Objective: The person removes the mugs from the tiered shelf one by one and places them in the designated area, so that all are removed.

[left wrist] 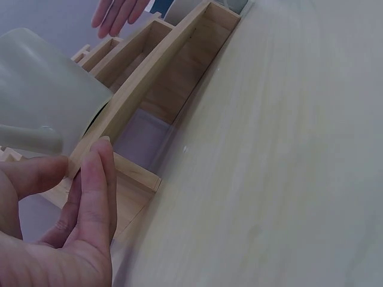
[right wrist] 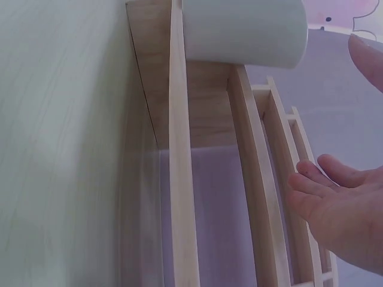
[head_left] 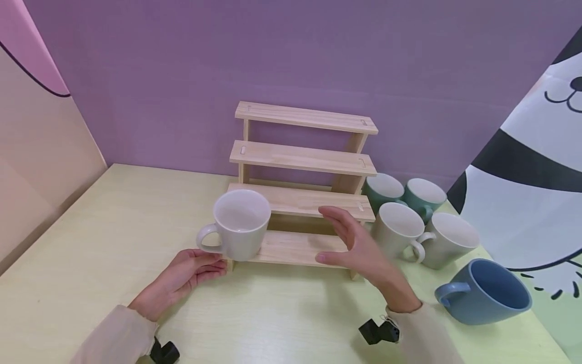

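A white mug (head_left: 240, 227) stands upright at the left end of the bottom step of a wooden tiered shelf (head_left: 300, 156), its handle pointing left. Just below that handle, my left hand (head_left: 186, 275) pinches the step's left end; thumb and fingertips close on the board in the left wrist view, where the mug (left wrist: 45, 89) sits right above them. My right hand (head_left: 359, 247) hovers over the right part of the lower steps, thumb and fingers spread apart with nothing between them. The right wrist view shows that palm (right wrist: 353, 209) apart from the boards.
Right of the shelf stand two green mugs (head_left: 384, 189) at the back and two whitish mugs (head_left: 397, 227) before them. Nearer the front right is a blue mug (head_left: 488, 293), its handle to the left. A purple backdrop (head_left: 182, 76) rises behind the pale table (head_left: 113, 227).
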`<action>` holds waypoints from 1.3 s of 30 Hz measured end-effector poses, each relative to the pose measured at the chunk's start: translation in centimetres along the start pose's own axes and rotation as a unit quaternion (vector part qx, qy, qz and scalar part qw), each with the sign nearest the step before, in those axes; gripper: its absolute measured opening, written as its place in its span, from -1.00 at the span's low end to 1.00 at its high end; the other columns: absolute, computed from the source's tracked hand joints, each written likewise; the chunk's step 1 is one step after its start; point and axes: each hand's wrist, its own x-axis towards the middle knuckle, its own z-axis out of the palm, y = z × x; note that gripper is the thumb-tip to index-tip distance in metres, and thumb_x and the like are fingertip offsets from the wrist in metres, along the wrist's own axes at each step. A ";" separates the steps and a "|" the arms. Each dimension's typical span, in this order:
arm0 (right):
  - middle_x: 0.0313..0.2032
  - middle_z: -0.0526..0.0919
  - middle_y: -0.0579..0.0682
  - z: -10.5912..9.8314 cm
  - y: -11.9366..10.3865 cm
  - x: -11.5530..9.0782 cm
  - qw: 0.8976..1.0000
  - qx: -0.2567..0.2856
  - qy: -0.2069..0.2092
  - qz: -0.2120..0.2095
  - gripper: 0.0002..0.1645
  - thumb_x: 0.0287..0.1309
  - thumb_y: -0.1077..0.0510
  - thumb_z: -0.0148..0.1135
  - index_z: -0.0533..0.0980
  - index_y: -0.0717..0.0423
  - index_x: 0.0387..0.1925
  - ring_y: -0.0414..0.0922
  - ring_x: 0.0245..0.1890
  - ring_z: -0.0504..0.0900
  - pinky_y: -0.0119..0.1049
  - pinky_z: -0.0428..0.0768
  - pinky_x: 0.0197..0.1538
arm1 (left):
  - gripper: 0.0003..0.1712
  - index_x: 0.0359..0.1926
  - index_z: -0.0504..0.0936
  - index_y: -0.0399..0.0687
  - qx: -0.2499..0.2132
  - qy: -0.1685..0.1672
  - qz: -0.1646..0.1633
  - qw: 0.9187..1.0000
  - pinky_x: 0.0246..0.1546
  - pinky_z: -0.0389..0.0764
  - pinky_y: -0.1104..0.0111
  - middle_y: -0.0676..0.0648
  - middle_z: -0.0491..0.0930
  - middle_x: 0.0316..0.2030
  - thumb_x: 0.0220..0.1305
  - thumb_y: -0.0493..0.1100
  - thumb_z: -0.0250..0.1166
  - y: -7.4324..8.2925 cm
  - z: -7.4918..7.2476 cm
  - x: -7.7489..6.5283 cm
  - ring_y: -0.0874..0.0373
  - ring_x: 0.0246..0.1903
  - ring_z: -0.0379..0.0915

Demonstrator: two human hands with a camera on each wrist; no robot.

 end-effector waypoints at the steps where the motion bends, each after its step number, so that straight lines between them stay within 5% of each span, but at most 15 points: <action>1: 0.40 0.17 0.08 0.2 0.0 0.2 1.000 0.002 -0.001 -0.002 0.00 -0.06 0.19 0.48 0.13 0.14 0.37 0.01 0.47 0.04 -0.02 -0.05 0.52 | -0.82 -0.32 0.66 -0.09 0.002 0.000 0.000 1.000 -0.15 0.69 0.50 0.00 0.70 -0.38 0.33 -0.34 0.13 0.0 0.0 0.0 0.22 -0.32 0.66; 26: 0.38 0.22 0.06 4.4 -1.1 4.5 0.998 0.045 -0.036 -0.026 0.07 -0.15 0.18 0.54 0.14 0.13 0.36 -0.05 0.44 0.13 -0.17 0.07 0.52 | -0.89 -0.24 0.61 -0.20 0.003 0.009 0.001 1.000 -0.11 0.69 0.47 -0.01 0.68 -0.33 0.33 -0.34 0.14 -0.1 0.1 -0.2 0.22 -0.30 0.64; 39: 0.34 0.26 0.15 6.0 -1.3 6.9 0.992 0.108 -0.054 -0.041 0.19 -0.26 0.01 0.61 0.14 0.18 0.36 0.05 0.38 0.22 0.00 0.15 0.49 | -0.88 -0.28 0.62 -0.16 -0.003 0.009 -0.004 1.000 -0.14 0.69 0.49 -0.01 0.68 -0.37 0.33 -0.33 0.14 0.2 0.2 0.0 0.22 -0.32 0.65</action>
